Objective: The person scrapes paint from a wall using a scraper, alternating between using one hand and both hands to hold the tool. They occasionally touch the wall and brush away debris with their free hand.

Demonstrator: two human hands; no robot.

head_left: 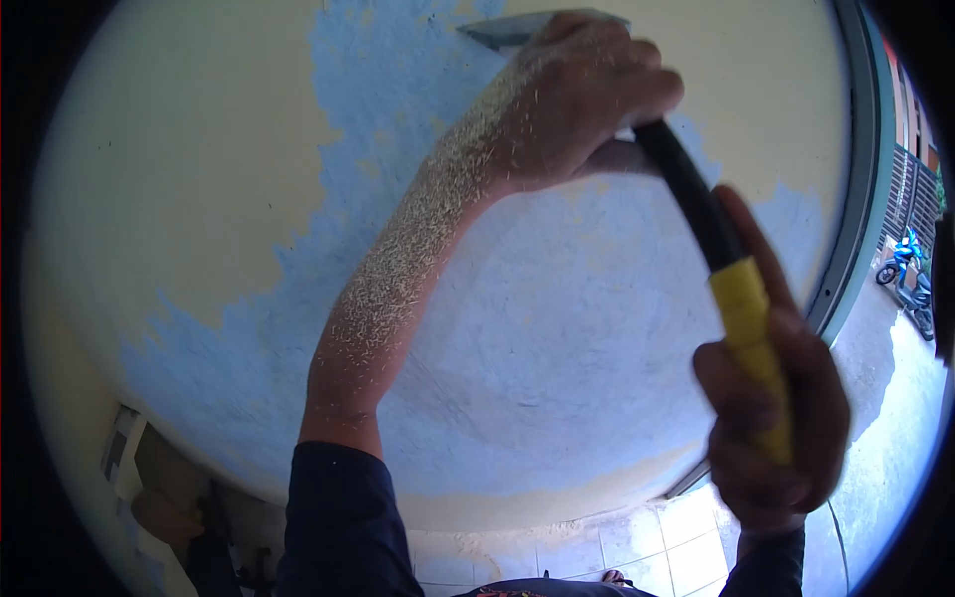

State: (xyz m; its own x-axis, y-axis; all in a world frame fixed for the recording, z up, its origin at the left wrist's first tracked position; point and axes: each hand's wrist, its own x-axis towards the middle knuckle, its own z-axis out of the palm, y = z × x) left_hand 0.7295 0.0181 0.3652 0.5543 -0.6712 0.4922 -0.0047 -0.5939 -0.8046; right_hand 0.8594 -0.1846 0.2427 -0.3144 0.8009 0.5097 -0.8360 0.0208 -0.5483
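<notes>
so you're wrapping your right hand (796, 418) round the yellow grip of the tool (696, 194), your left hand (582, 104) is curling over its top end, and the metal blade (512, 31) is sitting by the patchy blue wall (567, 318)

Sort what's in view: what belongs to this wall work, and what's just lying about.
Wall work:
- patchy blue-and-cream wall
- metal blade, by the left hand
- yellow-and-black handle, in the right hand

Seemingly just about:
- motorbikes outside
- barred gate behind them
</notes>
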